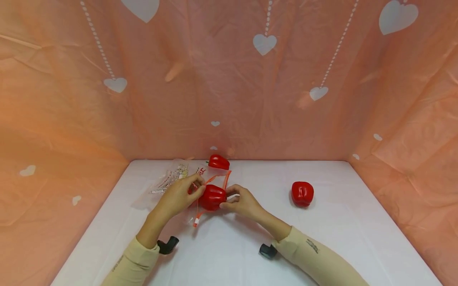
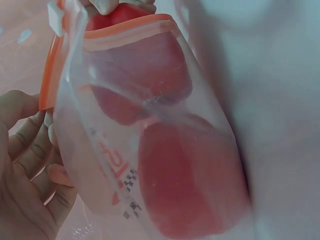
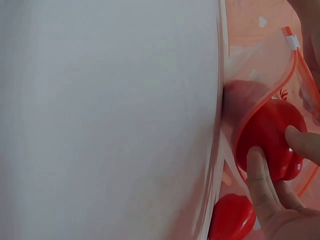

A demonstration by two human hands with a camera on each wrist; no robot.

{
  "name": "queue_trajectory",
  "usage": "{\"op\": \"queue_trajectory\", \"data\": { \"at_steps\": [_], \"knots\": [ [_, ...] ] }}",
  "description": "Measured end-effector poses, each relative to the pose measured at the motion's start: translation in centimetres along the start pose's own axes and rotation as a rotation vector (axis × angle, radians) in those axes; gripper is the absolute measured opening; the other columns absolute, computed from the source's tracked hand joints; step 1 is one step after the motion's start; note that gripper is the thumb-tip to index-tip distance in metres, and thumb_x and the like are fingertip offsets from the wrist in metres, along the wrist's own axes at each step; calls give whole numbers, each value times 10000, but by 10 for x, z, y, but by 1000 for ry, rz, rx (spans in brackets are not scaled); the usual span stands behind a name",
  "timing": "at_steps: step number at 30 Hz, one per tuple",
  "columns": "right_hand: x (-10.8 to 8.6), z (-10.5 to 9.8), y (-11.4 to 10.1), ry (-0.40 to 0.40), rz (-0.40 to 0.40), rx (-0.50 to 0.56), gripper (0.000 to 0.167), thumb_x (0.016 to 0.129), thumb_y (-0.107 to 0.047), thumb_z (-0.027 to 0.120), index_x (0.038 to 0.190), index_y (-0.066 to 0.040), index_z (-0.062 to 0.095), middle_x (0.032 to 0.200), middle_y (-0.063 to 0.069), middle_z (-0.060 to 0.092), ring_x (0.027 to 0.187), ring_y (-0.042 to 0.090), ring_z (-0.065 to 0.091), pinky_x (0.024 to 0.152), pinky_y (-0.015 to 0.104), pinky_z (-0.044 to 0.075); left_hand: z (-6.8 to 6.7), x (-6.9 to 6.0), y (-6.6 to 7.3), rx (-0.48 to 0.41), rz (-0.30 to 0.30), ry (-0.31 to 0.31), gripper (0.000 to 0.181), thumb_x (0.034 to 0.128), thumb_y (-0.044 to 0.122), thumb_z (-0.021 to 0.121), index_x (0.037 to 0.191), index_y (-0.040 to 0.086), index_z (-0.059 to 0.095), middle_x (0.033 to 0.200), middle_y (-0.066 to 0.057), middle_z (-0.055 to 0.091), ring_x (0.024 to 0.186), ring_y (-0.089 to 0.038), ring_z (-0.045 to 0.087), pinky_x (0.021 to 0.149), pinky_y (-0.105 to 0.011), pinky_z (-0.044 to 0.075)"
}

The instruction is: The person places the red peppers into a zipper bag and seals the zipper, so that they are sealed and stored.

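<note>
All positions were taken from the zip bag (image 1: 171, 180). A red pepper (image 1: 212, 198) sat in the bag's open mouth, its inner part behind the orange rim (image 2: 130, 26) and film, its outer part bare. The right hand (image 1: 245, 201) was the nearer one to it: thumb and fingers were clamped on the pepper's outer end from opposite sides, so from those fingers the pepper lay leftward, in line with the bag's interior. The left hand (image 1: 180, 192) was across the mouth from the right, its thumb and fingers pinched on the rim strip, with the bag's body spread leftward behind it; the white slider (image 3: 292, 42) sat on the rim. Relation judged to govern the next move: the pepper's axis against the opening. That axis seemed to run from the right hand's fingers into the bag, though the blocky shape and the covering film and fingers left this uncertain. A second pepper (image 2: 192, 180) lay deeper in the bag, past the inner end of the gripped one, and took up part of the space on that line. On the white surface (image 1: 340, 238), a third pepper (image 1: 219, 162) lay just beyond the bag's far side, and a fourth pepper (image 1: 302, 194) stood well apart to the bag's right.
</note>
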State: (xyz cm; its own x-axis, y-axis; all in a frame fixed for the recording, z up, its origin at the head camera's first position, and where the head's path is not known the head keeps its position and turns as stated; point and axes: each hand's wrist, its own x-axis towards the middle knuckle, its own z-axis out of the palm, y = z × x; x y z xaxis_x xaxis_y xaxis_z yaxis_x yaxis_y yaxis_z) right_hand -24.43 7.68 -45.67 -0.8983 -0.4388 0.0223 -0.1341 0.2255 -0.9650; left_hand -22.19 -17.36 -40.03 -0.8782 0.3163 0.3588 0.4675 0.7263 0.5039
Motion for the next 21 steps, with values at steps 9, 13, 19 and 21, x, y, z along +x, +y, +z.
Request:
{"op": "queue_trajectory", "data": {
  "at_steps": [9,13,19,21],
  "knots": [
    [6,13,-1,22,-5,29,367,909,21,813,1189,80,584,1157,240,728,959,313,789,785,293,620,0,0,-1,-29,-1,18,72,996,140,754,1043,166,707,890,62,712,862,-155,663,779,-387,570],
    [9,18,-3,33,1,19,379,906,13,823,1193,71,582,1140,201,718,949,291,785,770,285,612,0,0,-1,-27,8,28,70,994,140,758,1040,164,710,892,67,719,851,-151,666,771,-379,569],
    [14,26,-4,43,17,35,407,897,-7,840,1208,60,587,1039,142,736,908,242,786,737,259,593,-1,0,-1,-29,8,18,89,988,135,766,1047,161,705,897,56,724,834,-145,665,763,-367,568],
    [16,28,-4,50,23,33,403,896,-36,845,1203,46,597,1031,126,726,886,207,772,725,249,577,-1,0,0,-27,5,15,89,989,142,767,1046,166,702,883,58,713,822,-143,653,756,-364,560]
  ]
}}
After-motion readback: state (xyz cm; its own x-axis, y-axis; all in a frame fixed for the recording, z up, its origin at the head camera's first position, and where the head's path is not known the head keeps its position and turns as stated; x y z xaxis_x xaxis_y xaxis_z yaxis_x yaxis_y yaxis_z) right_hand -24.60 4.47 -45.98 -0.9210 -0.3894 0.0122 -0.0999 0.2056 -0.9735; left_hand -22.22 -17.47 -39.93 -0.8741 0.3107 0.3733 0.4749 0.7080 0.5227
